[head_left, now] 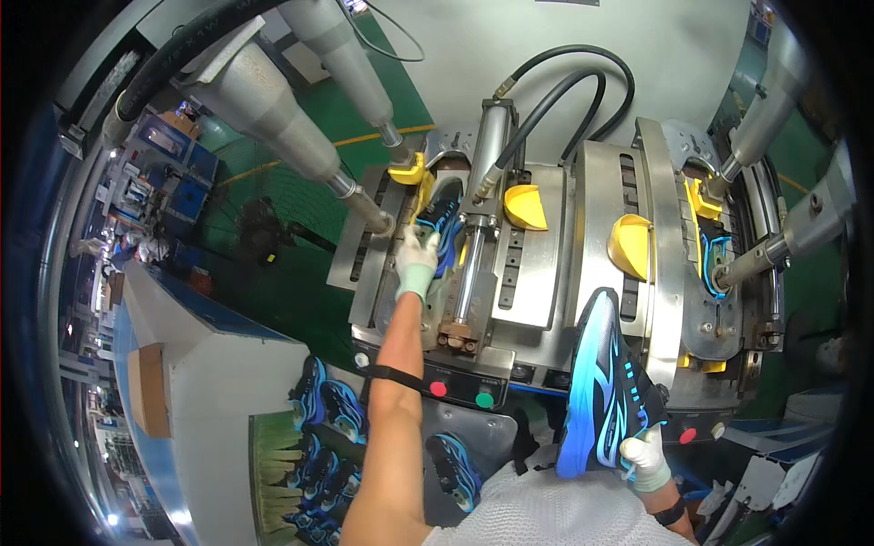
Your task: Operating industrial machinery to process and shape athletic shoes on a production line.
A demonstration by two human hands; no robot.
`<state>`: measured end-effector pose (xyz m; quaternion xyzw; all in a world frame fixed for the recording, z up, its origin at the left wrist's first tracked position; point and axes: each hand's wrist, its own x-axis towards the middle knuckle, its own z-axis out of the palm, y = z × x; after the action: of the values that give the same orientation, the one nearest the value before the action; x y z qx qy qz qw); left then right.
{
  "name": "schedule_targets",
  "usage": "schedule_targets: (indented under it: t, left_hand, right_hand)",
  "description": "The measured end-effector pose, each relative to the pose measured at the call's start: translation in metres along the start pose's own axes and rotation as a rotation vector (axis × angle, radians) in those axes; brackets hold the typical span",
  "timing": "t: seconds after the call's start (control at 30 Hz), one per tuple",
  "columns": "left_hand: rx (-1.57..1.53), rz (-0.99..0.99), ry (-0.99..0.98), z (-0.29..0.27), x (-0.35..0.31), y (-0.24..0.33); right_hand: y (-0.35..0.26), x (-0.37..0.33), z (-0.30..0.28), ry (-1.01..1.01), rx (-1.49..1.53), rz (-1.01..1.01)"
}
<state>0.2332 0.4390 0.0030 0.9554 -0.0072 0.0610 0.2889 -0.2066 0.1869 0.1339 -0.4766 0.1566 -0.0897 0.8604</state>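
Observation:
In my right hand [646, 460] is a black and blue sneaker [603, 391], toe pointing up and away from me; the gloved fingers close on it near its heel. My left hand [417, 262], also gloved, reaches into the left station of the press. Its fingers grip the near part of another black and blue sneaker [441, 218], which sits between the yellow pad [410, 170] and the metal cylinder [473, 264]. A third sneaker [717, 264] lies in the right station, partly hidden by a slanted press rod.
Two yellow curved pads [525, 207] [630, 247] stand on the middle steel plates. Red [438, 389] and green [484, 399] buttons line the front panel. Several sneakers [341, 409] rest at lower left, one more [453, 469] on a grey tray. Thick rods [273, 118] and black hoses [583, 77] surround the stations.

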Motion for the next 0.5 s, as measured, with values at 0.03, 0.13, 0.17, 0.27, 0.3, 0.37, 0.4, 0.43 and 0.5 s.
schedule_targets:
  t: [0.03, 0.13, 0.17, 0.27, 0.3, 0.37, 0.4, 0.43, 0.5]
  left_hand:
    - [-0.038, 0.042, 0.048, 0.001, 0.011, -0.007]
    - [-0.185, -0.021, 0.088, -0.034, 0.045, -0.051]
    - [-0.108, 0.0, 0.12, -0.051, 0.05, -0.075]
    - [-0.283, -0.248, -0.006, -0.076, 0.013, -0.026]
    - [-0.41, -0.141, 0.074, -0.084, -0.005, -0.029]
    - [-0.554, -0.18, 0.072, -0.112, -0.048, -0.029]
    - [-0.6, -0.123, 0.093, -0.132, -0.076, -0.038]
    - [-0.744, -0.08, 0.135, -0.142, -0.101, -0.052]
    - [-0.72, -0.126, 0.199, -0.176, -0.161, -0.061]
  right_hand:
    - [-0.003, 0.002, 0.001, 0.006, 0.003, 0.041]
    - [0.004, 0.011, -0.001, -0.067, -0.052, 0.092]
    - [0.001, 0.014, 0.003, -0.065, -0.061, 0.214]
    - [0.012, 0.016, -0.011, 0.007, -0.144, 0.246]
    - [0.016, 0.02, -0.012, -0.034, -0.176, 0.251]
    - [0.014, 0.039, 0.01, -0.117, -0.201, 0.169]
    - [0.027, 0.045, -0.003, -0.066, -0.168, 0.334]
    - [0.018, 0.06, 0.046, -0.087, -0.027, 0.272]
    - [0.028, 0.097, 0.095, -0.067, 0.018, 0.243]
